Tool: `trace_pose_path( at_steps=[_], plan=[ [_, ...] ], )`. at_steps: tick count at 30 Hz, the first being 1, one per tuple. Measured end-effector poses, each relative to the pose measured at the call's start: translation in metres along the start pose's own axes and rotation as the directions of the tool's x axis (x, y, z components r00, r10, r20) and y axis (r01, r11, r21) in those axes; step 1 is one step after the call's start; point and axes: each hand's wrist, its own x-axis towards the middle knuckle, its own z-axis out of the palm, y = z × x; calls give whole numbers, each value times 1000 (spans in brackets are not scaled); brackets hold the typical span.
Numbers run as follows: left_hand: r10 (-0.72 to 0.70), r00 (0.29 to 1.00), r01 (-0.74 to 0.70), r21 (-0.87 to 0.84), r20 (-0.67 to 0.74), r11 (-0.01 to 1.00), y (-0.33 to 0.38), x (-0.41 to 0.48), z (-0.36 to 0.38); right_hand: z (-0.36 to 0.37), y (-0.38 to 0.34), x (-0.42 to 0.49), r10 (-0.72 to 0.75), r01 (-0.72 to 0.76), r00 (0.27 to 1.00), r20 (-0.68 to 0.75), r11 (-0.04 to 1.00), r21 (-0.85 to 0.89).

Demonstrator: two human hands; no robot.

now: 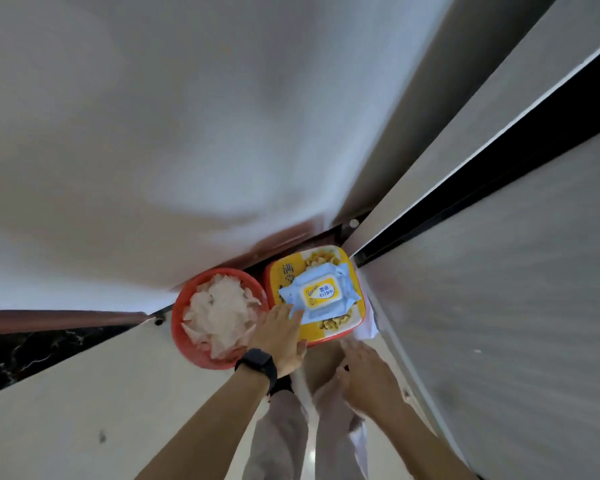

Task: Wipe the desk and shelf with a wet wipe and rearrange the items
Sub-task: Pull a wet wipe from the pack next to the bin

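Observation:
A light-blue pack of wet wipes (321, 294) with a yellow label lies on top of a yellow and red square stool (350, 268) on the floor. My left hand (281, 336), with a black watch on the wrist, reaches down; its fingertips touch the near left corner of the pack and the stool's top. My right hand (364, 372) hovers to the right, just short of the stool's near edge, fingers apart and holding nothing. No desk or shelf surface shows clearly.
A red round bin (179, 323) full of crumpled white wipes stands left of the stool. A white wall rises behind, grey cabinet panels (499, 306) stand close on the right. My legs in pale trousers (281, 438) are below on the light floor.

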Motion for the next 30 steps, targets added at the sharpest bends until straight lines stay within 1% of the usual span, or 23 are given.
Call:
trace_pose_path(
  at_steps=[4, 6, 9, 13, 14, 16, 18, 20, 22, 24, 27, 28, 29, 30],
  plan=[
    [34, 999, -34, 35, 1, 999, -18, 72, 45, 37, 17, 86, -17, 16, 1000, -14, 997, -73],
    [60, 998, -60, 30, 1, 998, -23, 102, 69, 57, 29, 115, 3, -2, 1000, 11, 994, -105],
    [117, 992, -115, 46, -41, 992, -24, 139, 94, 74, 44, 142, 3, -1, 1000, 12, 984, -179],
    [117, 991, -110, 96, -68, 989, -20, 182, 121, 88, 56, 155, -46, 23, 994, -100, 975, -222],
    [112, 991, -104, 124, -67, 987, -21, 189, 125, 92, 58, 156, -55, 23, 989, -138, 974, -227],
    [117, 989, -97, 203, -86, 974, -23, 198, 131, 98, 58, 156, -53, 17, 985, -163, 977, -214],
    [164, 977, -108, 349, -135, 931, -22, 204, 132, 102, 57, 159, -38, 5, 987, -156, 978, -209],
    [239, 963, -146, 499, -127, 854, -22, 207, 132, 104, 56, 164, -28, 7, 995, -101, 980, -199],
    [311, 943, -198, 552, -119, 810, -27, 210, 129, 103, 54, 167, -3, -4, 999, -39, 982, -191],
    [342, 935, -237, 550, -95, 801, -31, 212, 121, 100, 52, 168, -2, -3, 1000, -30, 982, -188],
    [338, 939, -326, 492, 67, 807, -30, 216, 119, 95, 50, 171, -2, -4, 999, -37, 984, -176],
    [314, 942, -331, 448, 115, 830, -29, 216, 119, 93, 50, 172, -1, -6, 999, -40, 986, -168],
    [288, 950, -313, 398, 123, 863, -28, 216, 115, 91, 49, 174, 0, -7, 999, -41, 987, -161],
    [264, 959, -282, 352, 100, 892, -28, 218, 109, 88, 49, 176, 2, -8, 999, -42, 988, -155]
  ],
)
